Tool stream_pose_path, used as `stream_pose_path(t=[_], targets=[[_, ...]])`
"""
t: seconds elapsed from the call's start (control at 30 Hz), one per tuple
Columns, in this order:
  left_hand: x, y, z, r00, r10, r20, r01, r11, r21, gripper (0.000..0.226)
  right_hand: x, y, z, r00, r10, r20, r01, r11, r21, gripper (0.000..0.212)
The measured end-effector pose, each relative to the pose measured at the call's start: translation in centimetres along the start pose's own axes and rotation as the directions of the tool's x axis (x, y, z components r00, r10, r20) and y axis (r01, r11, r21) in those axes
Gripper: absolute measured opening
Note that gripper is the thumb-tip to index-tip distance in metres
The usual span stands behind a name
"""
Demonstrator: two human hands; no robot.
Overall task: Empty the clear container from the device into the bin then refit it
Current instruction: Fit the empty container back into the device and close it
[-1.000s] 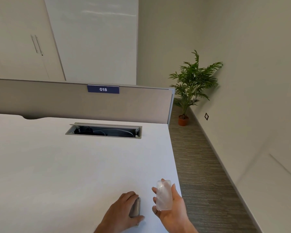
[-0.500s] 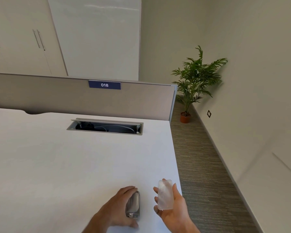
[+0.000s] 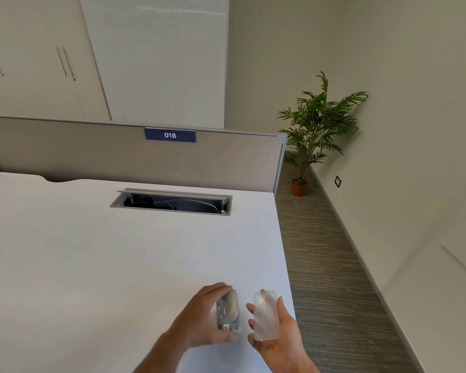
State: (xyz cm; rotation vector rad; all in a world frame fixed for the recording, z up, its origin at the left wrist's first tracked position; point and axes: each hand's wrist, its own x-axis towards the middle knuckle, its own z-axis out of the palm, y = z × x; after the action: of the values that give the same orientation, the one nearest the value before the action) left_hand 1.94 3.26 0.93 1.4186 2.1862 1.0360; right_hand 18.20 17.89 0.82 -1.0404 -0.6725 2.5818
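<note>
A small grey metal device [image 3: 228, 310] is gripped from its left side by my left hand [image 3: 202, 323], tipped on edge above the white desk [image 3: 119, 265] near its front right corner. Just to the right, my right hand [image 3: 275, 335] holds the clear container [image 3: 265, 314], a frosted oblong shell, upright in its palm. A narrow gap separates the container from the device. I cannot tell whether anything is inside the container. No bin is in view.
An open cable tray [image 3: 170, 203] with cords is set into the desk near the grey partition [image 3: 119, 154] labelled 018. Right of the desk's edge runs carpeted floor [image 3: 320, 251] along a wall, with a potted plant [image 3: 315, 130] in the corner. Cabinets stand behind.
My left hand has lifted and turned the device so its underside faces right, toward the container. My right hand has stayed almost still with the container.
</note>
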Motion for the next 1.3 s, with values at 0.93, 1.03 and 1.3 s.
stream_pose_path(t=[0.93, 1.03, 1.3], targets=[[0.7, 6.7, 0.6, 0.988, 0.153, 0.014, -0.152, 0.987, -0.050, 0.092, -1.7, 0.6, 1.7, 0.998, 0.059, 0.037, -0.060, 0.998, 0.026, 0.056], [0.7, 6.9, 0.5, 0.988, 0.153, 0.012, -0.152, 0.986, -0.062, 0.089, -1.8, 0.7, 1.8, 0.998, 0.053, 0.023, -0.053, 0.998, 0.022, 0.056], [0.6, 6.7, 0.9, 0.987, 0.159, 0.021, -0.158, 0.986, -0.042, 0.087, -2.4, 0.9, 2.1, 1.000, 0.004, 0.002, -0.004, 1.000, -0.014, 0.053]])
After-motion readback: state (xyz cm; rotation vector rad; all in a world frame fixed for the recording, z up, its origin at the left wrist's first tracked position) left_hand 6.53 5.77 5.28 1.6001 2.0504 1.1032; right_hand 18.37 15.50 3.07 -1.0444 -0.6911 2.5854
